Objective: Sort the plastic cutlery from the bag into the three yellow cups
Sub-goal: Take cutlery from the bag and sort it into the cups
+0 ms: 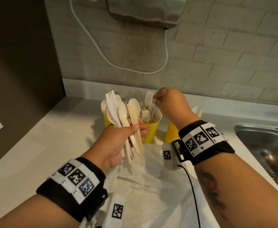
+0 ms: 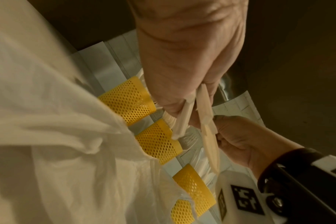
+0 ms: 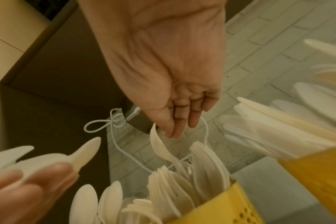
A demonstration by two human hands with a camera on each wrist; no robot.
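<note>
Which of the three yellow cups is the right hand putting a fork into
The middle cup, the one already full of forks. The right hand holds a fork just above it; the left cup holds spoons, and the right cup sits behind the wrist.

Steel sink (image 1: pixel 266 145), looping white cable (image 1: pixel 102 51)

Below the right fingers (image 3: pixel 193 119), upright forks (image 1: pixel 149 106) crowd the middle cup (image 1: pixel 149 130); open air lies above them.

yellow cups (image 1: pixel 149 131): three | white bag (image 1: pixel 153 175): one on the tabletop (image 1: pixel 36 145) | my hands: two | spoons (image 1: pixel 133 106) in my left fist: two clear, knives (image 1: pixel 112 104) beside them perhaps two, overlapped | sink (image 1: pixel 266 145): one
</note>
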